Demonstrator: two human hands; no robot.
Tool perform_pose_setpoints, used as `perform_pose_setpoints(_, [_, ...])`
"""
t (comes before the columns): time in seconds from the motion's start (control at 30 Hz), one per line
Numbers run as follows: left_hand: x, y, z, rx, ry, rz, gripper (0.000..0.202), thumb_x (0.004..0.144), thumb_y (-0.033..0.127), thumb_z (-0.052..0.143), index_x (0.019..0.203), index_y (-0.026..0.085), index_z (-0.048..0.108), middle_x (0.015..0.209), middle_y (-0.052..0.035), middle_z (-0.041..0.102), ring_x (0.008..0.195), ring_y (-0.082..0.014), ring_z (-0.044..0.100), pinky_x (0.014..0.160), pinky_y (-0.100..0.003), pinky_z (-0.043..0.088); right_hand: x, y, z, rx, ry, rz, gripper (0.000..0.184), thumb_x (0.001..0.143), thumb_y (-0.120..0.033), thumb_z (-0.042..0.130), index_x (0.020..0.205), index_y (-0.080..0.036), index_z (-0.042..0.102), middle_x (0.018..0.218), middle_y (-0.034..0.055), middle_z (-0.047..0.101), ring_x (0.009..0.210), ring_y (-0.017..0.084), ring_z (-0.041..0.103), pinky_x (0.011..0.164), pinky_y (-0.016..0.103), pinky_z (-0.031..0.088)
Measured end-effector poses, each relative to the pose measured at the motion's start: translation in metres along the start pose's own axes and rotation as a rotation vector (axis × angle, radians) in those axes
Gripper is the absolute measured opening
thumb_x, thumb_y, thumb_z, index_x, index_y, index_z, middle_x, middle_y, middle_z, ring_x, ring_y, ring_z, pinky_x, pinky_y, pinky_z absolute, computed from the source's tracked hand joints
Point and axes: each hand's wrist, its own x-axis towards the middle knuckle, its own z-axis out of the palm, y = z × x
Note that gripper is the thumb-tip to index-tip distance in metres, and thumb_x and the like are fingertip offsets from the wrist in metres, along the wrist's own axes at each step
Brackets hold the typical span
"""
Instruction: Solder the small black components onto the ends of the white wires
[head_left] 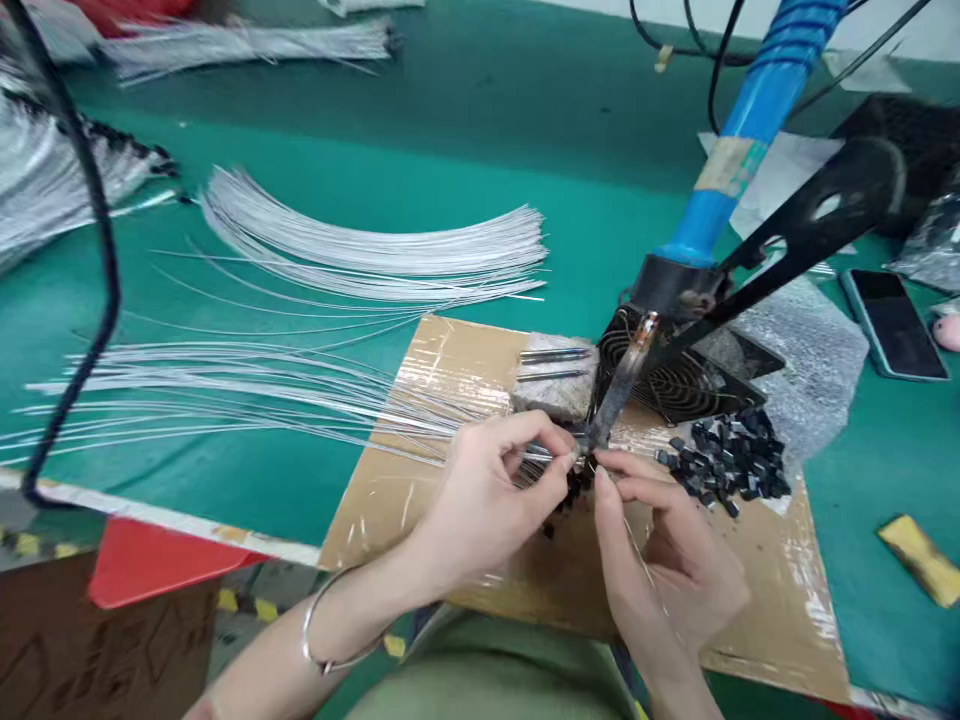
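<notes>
A blue-handled soldering iron (750,160) is fixed in a black stand, its tip (611,405) pointing down between my hands. My left hand (499,490) is closed in a pinch just left of the tip, at the end of a white wire; the tiny end at the fingertips is hard to make out. Loose white wires (300,385) run from the left towards it. My right hand (667,560) pinches a thin strand of solder wire (637,548), which trails down across the palm. Small black connectors (574,490) lie under the fingertips, partly hidden.
Cardboard (412,500) covers the work area. A black fan (660,375) and a block with metal rods (555,375) stand behind my hands. Black connectors (735,455) are heaped at right, near a phone (896,325) and yellow sponge (922,560). A wire bundle (375,245) lies behind; a black cable (97,230) hangs left.
</notes>
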Motion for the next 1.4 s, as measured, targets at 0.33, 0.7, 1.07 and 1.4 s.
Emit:
perform_pose_setpoints(0.33, [-0.005, -0.004, -0.009, 0.059, 0.027, 0.013, 0.015, 0.084, 0.024, 0.067, 0.072, 0.018, 0.074, 0.077, -0.0053, 0.081, 0.050, -0.0091, 0.040, 0.047, -0.025, 0.027, 0.011, 0.014, -0.035, 0.126, 0.201, 0.425, 0.023, 0.101, -0.037, 0.074, 0.086, -0.020, 0.074, 0.073, -0.0016, 0.069, 0.067, 0.014, 0.066, 0.066, 0.026, 0.054])
perform_pose_setpoints(0.7, [-0.009, -0.016, -0.020, 0.156, -0.012, -0.017, 0.022, 0.089, 0.034, 0.068, 0.075, 0.018, 0.076, 0.072, -0.0059, 0.076, 0.049, -0.0114, 0.041, 0.048, -0.028, 0.029, 0.011, 0.065, -0.085, -0.018, 0.282, 0.647, 0.071, 0.089, -0.079, 0.049, 0.094, -0.014, 0.078, 0.093, 0.0141, 0.082, 0.077, 0.028, 0.074, 0.065, 0.043, 0.057])
perform_pose_setpoints(1.07, [-0.014, -0.029, -0.029, 0.453, 0.108, 0.476, 0.013, 0.098, 0.013, 0.071, 0.100, 0.019, 0.083, 0.101, -0.0070, 0.084, 0.096, -0.0230, 0.074, 0.088, -0.038, 0.055, 0.003, 0.061, -0.074, -0.014, 0.289, 0.546, 0.062, 0.101, -0.068, 0.040, 0.092, -0.016, 0.074, 0.087, 0.0089, 0.078, 0.074, 0.024, 0.070, 0.075, 0.041, 0.054])
perform_pose_setpoints(1.4, [0.090, -0.060, -0.148, 0.885, 0.376, 0.160, 0.015, 0.089, 0.033, 0.072, 0.091, 0.018, 0.074, 0.095, -0.0118, 0.069, 0.104, -0.0366, 0.064, 0.101, -0.054, 0.050, -0.004, 0.075, -0.080, -0.032, 0.203, 0.530, 0.062, 0.104, -0.070, 0.037, 0.094, -0.019, 0.071, 0.086, 0.0086, 0.075, 0.072, 0.026, 0.069, 0.074, 0.044, 0.055])
